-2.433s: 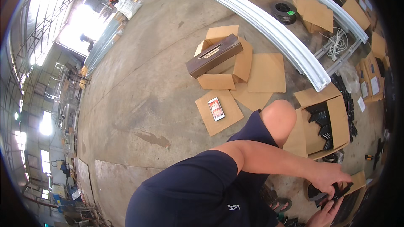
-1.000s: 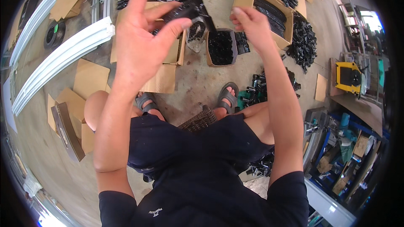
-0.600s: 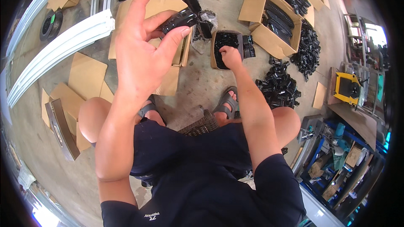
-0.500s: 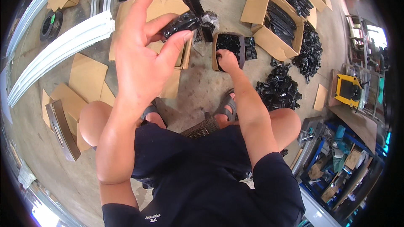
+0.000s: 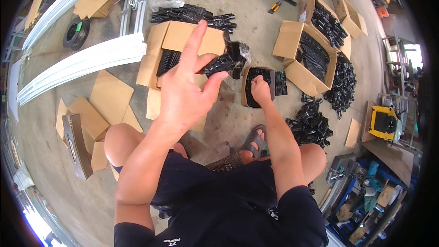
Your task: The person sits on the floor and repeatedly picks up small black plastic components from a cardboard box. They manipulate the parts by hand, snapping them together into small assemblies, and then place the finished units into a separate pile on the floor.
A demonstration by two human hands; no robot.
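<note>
Raised in front of me, my left hand [image 5: 187,87] pinches a glossy black part with projecting arms [image 5: 222,64] between thumb and fingers, the index finger stretched upward. Further right, my right hand [image 5: 260,90] is over a small open cardboard box [image 5: 244,97] filled with small black pieces [image 5: 264,72]. Its fingers are curled together at the pieces, and what they hold, if anything, is too small to make out. A stack of ribbed black parts [image 5: 280,83] lies against the box's right side.
An open carton [image 5: 151,57] with black parts stands behind my left hand. Another carton [image 5: 292,80] holds rows of them at the right. Loose black parts form a pile [image 5: 311,126] near my right knee. White rails [image 5: 87,64] and flattened cardboard [image 5: 109,93] lie left.
The whole view has shifted, so the boxes and both hands appear lower and further right. My left hand keeps its pinch on the black part; my right hand stays at the small box.
</note>
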